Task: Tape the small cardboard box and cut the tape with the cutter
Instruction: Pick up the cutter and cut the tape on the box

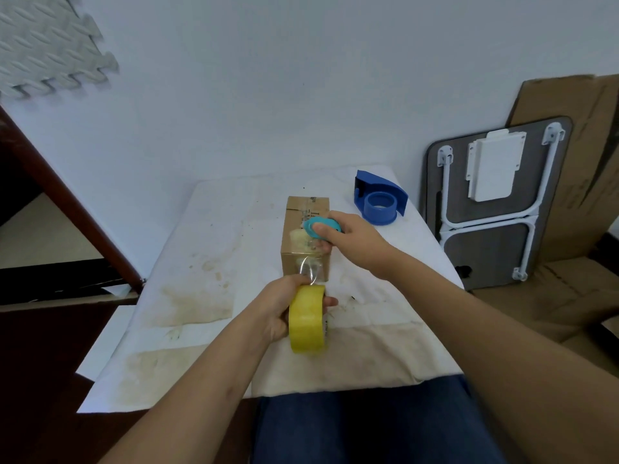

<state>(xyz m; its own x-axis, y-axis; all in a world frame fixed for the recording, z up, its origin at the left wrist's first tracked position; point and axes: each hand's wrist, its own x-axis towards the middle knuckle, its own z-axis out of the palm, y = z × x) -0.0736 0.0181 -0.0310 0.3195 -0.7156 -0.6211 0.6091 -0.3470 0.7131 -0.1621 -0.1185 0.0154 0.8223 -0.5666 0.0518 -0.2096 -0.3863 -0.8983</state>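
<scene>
A small brown cardboard box lies on the stained white table cover, its long side running away from me. My left hand grips a yellow tape roll just in front of the box. A clear strip of tape runs from the roll up the box's near face. My right hand holds a small teal cutter over the top of the box, with its fingers resting on the box's top right edge.
A blue tape dispenser stands on the table behind and right of the box. A folded lap table and flattened cardboard lean against the wall on the right. A dark wooden frame is on the left.
</scene>
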